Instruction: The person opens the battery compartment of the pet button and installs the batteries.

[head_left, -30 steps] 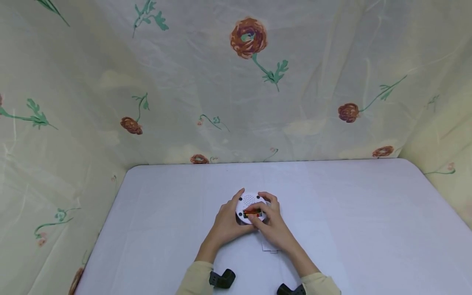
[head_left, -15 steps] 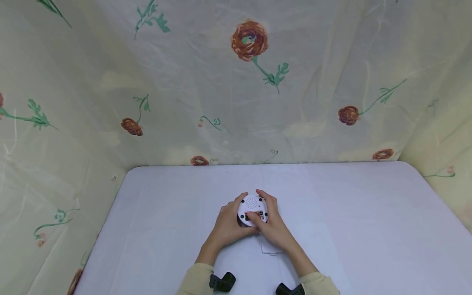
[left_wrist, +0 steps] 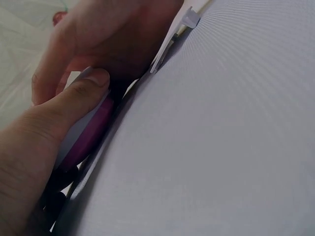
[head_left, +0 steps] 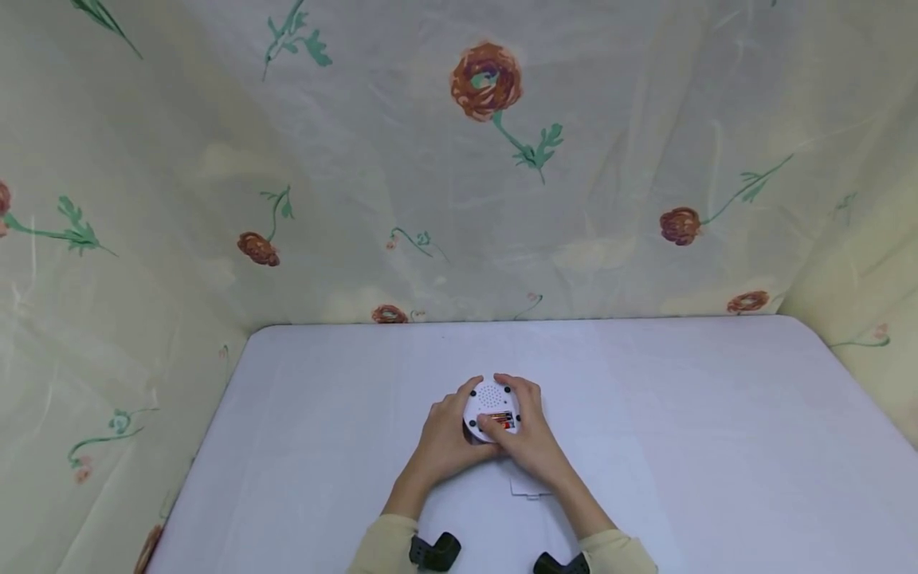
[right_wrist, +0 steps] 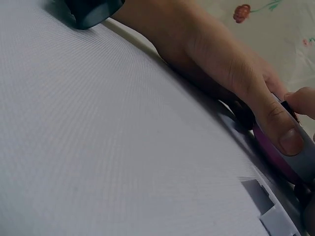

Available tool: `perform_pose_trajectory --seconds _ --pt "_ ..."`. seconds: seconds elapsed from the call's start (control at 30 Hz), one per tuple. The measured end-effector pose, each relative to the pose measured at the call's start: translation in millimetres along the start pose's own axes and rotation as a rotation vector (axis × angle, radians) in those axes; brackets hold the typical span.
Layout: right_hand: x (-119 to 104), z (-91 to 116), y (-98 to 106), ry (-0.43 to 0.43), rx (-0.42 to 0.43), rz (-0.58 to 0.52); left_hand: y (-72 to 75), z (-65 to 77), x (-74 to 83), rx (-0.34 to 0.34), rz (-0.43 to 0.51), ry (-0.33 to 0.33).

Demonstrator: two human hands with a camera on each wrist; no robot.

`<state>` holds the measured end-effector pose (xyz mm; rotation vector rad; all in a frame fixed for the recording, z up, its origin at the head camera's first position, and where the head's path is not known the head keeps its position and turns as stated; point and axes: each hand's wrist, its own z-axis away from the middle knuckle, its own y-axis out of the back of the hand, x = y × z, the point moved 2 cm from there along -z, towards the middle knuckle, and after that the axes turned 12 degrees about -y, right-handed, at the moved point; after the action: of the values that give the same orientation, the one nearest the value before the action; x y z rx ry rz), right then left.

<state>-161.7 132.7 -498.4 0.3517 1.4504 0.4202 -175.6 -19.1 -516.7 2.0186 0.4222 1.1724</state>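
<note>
A round white device (head_left: 491,394) with speaker holes, dark feet and a purple side band is held underside up over the table. Its battery compartment is uncovered, showing red-and-black batteries (head_left: 504,418). My left hand (head_left: 446,434) grips the left side, forefinger at the far rim and thumb (left_wrist: 81,98) along the near rim. From the right, my right hand (head_left: 529,434) wraps the opposite edge, its fingers toward the far rim. The right thumb presses down at the left end of the batteries and hides part of them.
On the table (head_left: 323,446), below the right hand, lies a flat white piece (head_left: 527,486) with a small tab, partly hidden by the forearm. Black wrist cameras (head_left: 435,552) sit on both cuffs. A floral curtain (head_left: 344,159) encloses the table's back and sides.
My right forefinger has left the batteries and gone to the device's far rim. The right thumb has shifted slightly toward the batteries' left end. My left hand keeps its grip.
</note>
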Motion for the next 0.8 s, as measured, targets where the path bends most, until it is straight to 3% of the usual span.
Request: perform_pose_trajectory --seconds 0.8 --pt "3.6 0.2 -2.8 0.057 0.054 0.0 1.4 0.0 2.2 0.004 0.012 -0.007"
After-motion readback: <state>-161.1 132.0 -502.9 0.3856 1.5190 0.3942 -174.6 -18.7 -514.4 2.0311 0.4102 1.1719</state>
